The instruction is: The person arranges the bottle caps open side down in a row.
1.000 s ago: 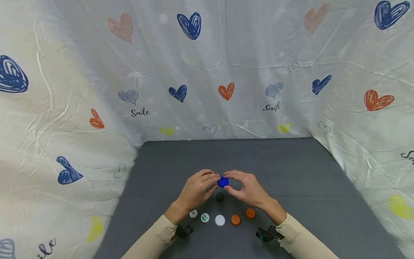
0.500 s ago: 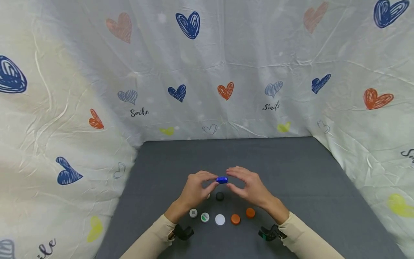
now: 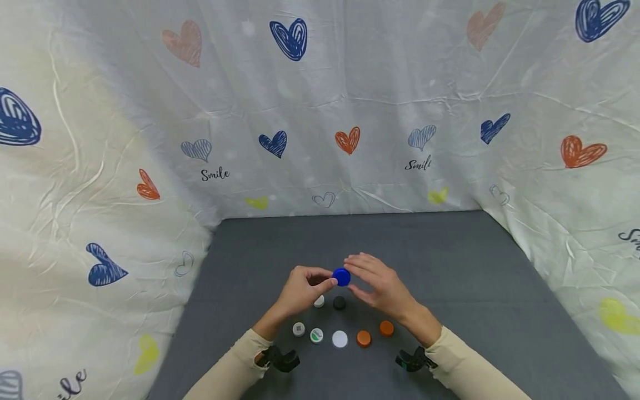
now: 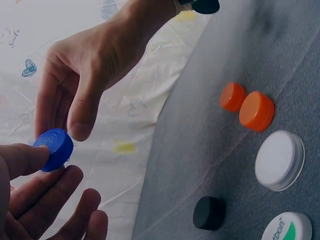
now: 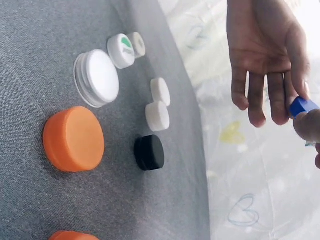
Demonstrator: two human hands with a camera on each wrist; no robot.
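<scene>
A round blue bottle cap (image 3: 341,276) is held up above the table, its flat face tilted towards the head camera. My left hand (image 3: 301,291) pinches it by its left edge between thumb and index finger; the other fingers spread below in the left wrist view. On the cap's other side is my right hand (image 3: 384,284), fingers extended near its upper edge and thumb lower down, with no firm grip visible. In the left wrist view the right thumb (image 4: 82,122) is close beside the blue cap (image 4: 57,149).
Below the hands lie a black cap (image 3: 339,303) and two small white caps (image 5: 158,116), one mostly hidden in the head view. Nearer stand a grey-white cap (image 3: 298,329), a green-marked cap (image 3: 316,335), a wide white cap (image 3: 340,339) and two orange caps (image 3: 364,338) on the grey cloth (image 3: 430,250).
The blue cap has turned in my left fingers, from edge-on half a second ago to face-on now. My right hand drew slightly away, then came back close to it.
</scene>
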